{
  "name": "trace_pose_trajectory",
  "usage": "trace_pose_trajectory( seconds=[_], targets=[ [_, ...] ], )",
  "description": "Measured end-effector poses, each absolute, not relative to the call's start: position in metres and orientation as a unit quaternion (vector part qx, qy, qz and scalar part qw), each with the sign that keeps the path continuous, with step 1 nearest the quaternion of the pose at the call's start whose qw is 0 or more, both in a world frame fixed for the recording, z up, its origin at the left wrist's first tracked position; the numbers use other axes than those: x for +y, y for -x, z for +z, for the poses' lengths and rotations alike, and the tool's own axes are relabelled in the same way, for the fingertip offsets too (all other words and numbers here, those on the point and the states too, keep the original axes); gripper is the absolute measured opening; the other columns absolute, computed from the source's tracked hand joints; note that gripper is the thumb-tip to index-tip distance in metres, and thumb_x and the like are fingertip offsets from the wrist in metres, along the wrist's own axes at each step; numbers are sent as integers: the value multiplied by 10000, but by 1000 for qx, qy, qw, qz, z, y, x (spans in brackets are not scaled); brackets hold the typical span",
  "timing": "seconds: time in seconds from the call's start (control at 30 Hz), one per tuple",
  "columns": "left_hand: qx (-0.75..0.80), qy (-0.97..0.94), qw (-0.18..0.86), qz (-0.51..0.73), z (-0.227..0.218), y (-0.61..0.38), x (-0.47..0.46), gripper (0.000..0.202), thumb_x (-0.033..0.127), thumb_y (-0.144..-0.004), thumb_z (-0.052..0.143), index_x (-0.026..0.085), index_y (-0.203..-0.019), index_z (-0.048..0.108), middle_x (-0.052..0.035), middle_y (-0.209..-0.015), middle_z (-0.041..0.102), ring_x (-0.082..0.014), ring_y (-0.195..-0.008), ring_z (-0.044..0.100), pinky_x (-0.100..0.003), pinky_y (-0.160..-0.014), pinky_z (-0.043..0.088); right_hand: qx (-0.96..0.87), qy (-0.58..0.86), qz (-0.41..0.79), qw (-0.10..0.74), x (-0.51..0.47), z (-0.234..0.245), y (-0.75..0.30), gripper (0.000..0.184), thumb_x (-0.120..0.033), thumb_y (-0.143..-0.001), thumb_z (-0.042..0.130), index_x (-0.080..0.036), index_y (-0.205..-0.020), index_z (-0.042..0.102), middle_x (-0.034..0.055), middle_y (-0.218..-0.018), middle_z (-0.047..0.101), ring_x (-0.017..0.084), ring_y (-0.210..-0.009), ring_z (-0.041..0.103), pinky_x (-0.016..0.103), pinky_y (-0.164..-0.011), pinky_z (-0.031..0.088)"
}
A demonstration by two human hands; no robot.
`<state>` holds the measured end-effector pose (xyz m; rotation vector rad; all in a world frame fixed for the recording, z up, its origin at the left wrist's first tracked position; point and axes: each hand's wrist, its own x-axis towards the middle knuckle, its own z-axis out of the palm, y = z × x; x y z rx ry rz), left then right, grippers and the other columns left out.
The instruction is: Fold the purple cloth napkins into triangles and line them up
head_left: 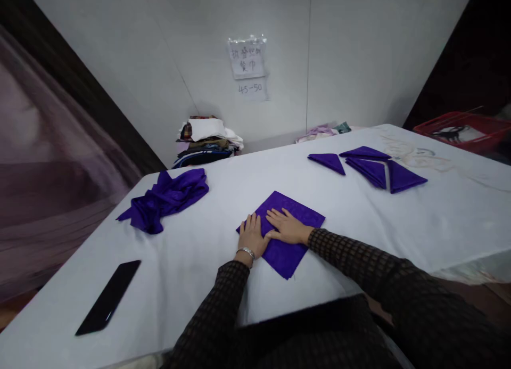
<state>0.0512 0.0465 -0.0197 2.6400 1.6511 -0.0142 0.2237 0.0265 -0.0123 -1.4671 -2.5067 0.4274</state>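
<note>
A purple cloth napkin (286, 258), folded into a square, lies flat on the white-covered table (191, 262) in front of me, one corner pointing my way. My left hand (252, 238) rests flat on its left corner, fingers stretched forward; a silver bracelet circles that wrist. Across the napkin's middle lies my right hand (288, 228), palm down with fingers spread toward the left. The thumbs are close together. Neither hand grips the cloth. Several purple napkins folded into triangles (366, 171) sit toward the back right.
Crumpled purple cloth (167, 198) lies at the left, with a black phone-like slab (107, 300) nearer me. Behind the table stand a stack of folded clothes (207, 142) and more fabric (319, 133). A red basket (465, 132) is at far right. Handwritten paper signs (247, 60) hang on the wall.
</note>
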Motion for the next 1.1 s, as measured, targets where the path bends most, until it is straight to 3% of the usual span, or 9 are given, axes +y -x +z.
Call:
trace_pose_trajectory(
  seconds=[0.27,0.63,0.73,0.9,1.1],
  targets=[
    [536,-844,-8,4,-21,-53,47,811,647,-880,211,63,-1435,309,-143,-1522,258,-275,-1415,180,-454,-1143,170,-793,597,90,84,25,-18,-315,845,-716,-870,186,-129,-1472,266,127,-1530,220,297,-1408,163,538,-1115,103],
    [539,-842,0,5,-20,-55,47,818,653,-879,192,69,-1442,293,-139,-1523,259,-275,-1417,172,-450,-1143,162,-707,698,103,55,-2,-19,-375,745,-624,-917,119,-151,-1474,262,128,-1535,210,280,-1412,154,536,-1103,144],
    [538,-843,-5,7,-21,-55,47,817,651,-880,183,66,-1439,299,-137,-1523,262,-276,-1415,179,-450,-1142,166,-695,707,103,79,-3,-8,-358,767,-634,-913,110,-133,-1480,240,145,-1538,189,284,-1416,129,527,-1105,150],
    [539,-842,0,1,-18,-56,46,809,642,-883,183,66,-1440,295,-133,-1527,252,-273,-1416,176,-450,-1144,158,-804,577,95,112,3,-2,-276,833,-701,-879,178,-128,-1481,240,135,-1539,187,270,-1421,112,478,-1131,87],
    [539,-842,16,6,-18,-55,45,827,659,-874,174,70,-1443,290,-130,-1531,243,-269,-1419,164,-449,-1148,141,-802,585,88,79,6,-20,-280,807,-687,-888,186,-133,-1466,286,131,-1530,223,283,-1411,159,504,-1122,121]
  ],
)
